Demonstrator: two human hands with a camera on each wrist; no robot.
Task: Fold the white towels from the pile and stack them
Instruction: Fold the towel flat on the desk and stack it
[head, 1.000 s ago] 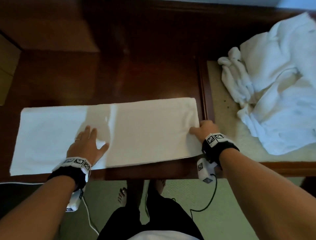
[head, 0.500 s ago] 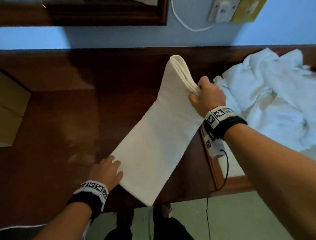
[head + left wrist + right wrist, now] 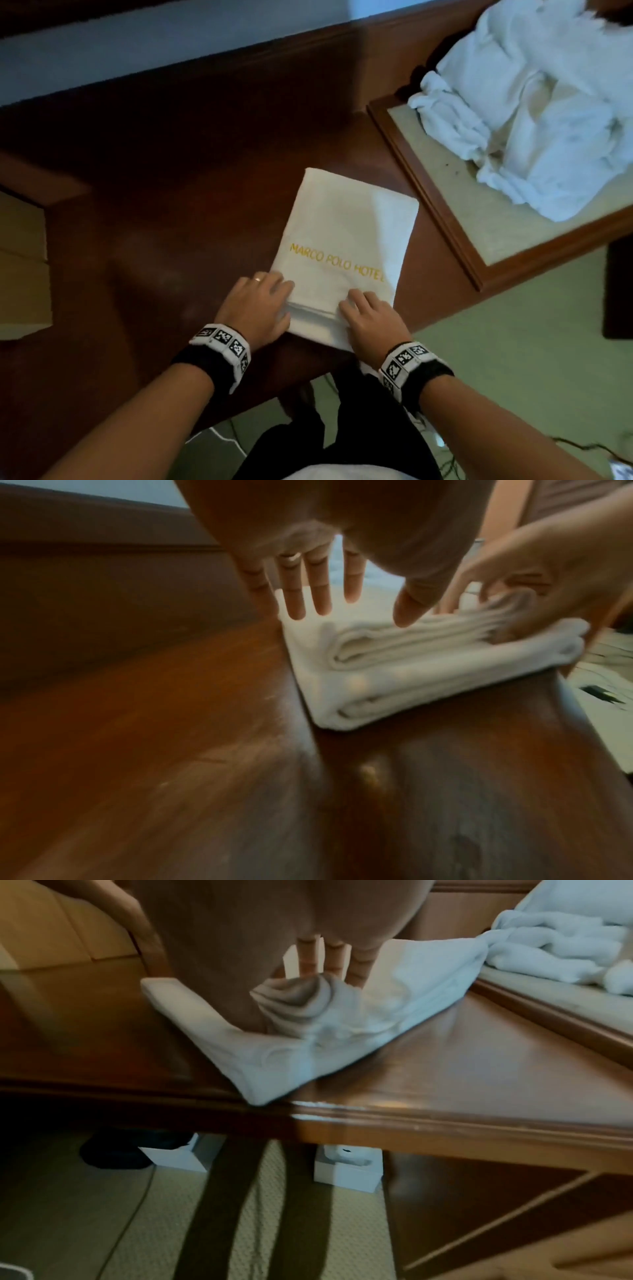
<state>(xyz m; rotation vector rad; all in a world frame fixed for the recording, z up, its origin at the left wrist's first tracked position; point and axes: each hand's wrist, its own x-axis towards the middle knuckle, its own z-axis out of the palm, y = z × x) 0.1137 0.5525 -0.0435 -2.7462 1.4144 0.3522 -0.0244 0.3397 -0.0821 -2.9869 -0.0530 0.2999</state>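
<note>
Your folded towel (image 3: 346, 253) is lying on the dark wooden table (image 3: 171, 192), just at its near edge, with the yellow lettering MARCO POLO HOTEL (image 3: 337, 262) facing up across it and its near right corner reaching the table's lip in the right wrist view. Your left hand (image 3: 255, 305) is resting on the towel's near left corner, at about 7 o'clock from the towel's middle; its fingers (image 3: 296, 588) are lying straight and spread, tips on the top layer, holding nothing. A ring (image 3: 258, 279) is showing on one of them. Your right hand (image 3: 368, 317) is sitting at the near right corner, at about 5 o'clock, and there the fingers (image 3: 334, 961) are pinching the bunched upper layers of the towel, which are lifting off the layers beneath. The two hands are staying close together but apart, with the stacked fold edges showing between them. At 2 o'clock from the folded towel, well apart, the pile of unfolded white towels (image 3: 541, 113) is sitting heaped on a lighter inset panel (image 3: 442, 164) framed in wood. Nothing is lying between the folded towel and that pile except bare wood and the raised frame. At 9 o'clock, at the far left of the head view, a tan box-like shape (image 3: 20, 267) is showing, too dim to identify. Below the table edge you are seeing green carpet (image 3: 496, 370), cables and small white boxes (image 3: 347, 1172).
</note>
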